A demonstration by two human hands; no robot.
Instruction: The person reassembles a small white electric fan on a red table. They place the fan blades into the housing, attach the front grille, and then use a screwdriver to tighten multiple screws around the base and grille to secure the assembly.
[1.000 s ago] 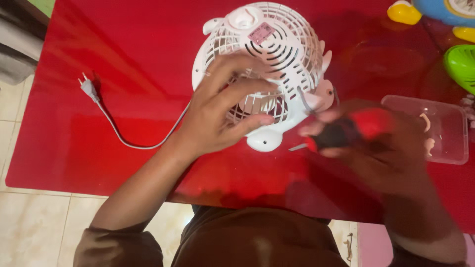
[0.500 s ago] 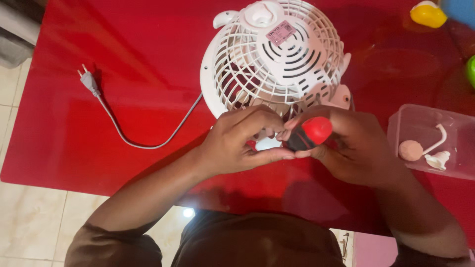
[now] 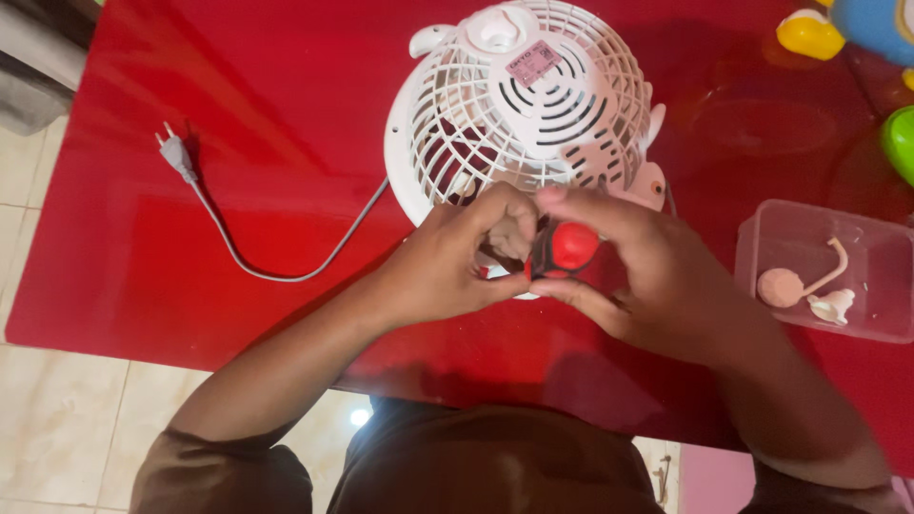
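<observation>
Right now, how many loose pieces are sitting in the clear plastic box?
3 in the clear plastic box: a round pink piece at left, a curved rod leaning from it, a small white piece beside them. More could be hidden.

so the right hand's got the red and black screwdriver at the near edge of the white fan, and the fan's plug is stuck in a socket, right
Not quite. The plug is not in a socket: in the head view it lies loose on the red table at the end of its grey cord. The rest holds: the right hand holds the red and black screwdriver at the near edge of the white fan, with the left hand beside it.
</observation>
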